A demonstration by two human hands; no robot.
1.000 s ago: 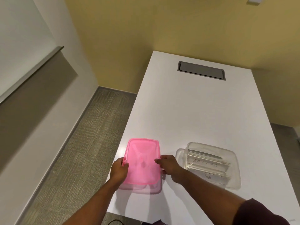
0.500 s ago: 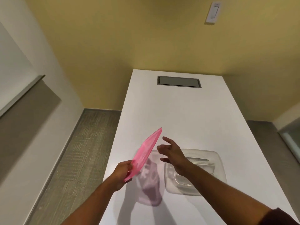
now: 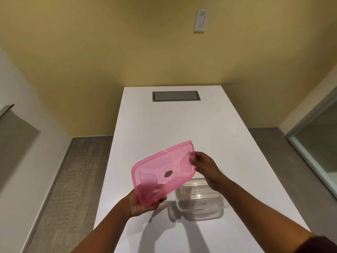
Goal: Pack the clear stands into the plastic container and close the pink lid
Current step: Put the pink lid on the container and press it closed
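Observation:
The translucent pink lid (image 3: 160, 170) is held up in the air above the white table (image 3: 182, 128), tilted with its top face toward me. My left hand (image 3: 144, 204) grips its near lower corner from underneath. My right hand (image 3: 204, 166) pinches its far right edge. Below and to the right, the clear plastic container (image 3: 198, 212) stands on the table with clear stands (image 3: 197, 196) lying inside it; handwriting shows on them. The lid overlaps the container's left rim in the view but does not touch it.
A grey rectangular hatch (image 3: 176, 96) is set into the table's far end. A yellow wall with a white switch (image 3: 200, 21) stands behind. Carpeted floor (image 3: 73, 179) lies left of the table, a glass panel (image 3: 317, 147) to the right.
The lid was lifted off the table by the left hand, swung edge-on, and now faces me; the right hand has taken hold of its far edge. The camera tilted up.

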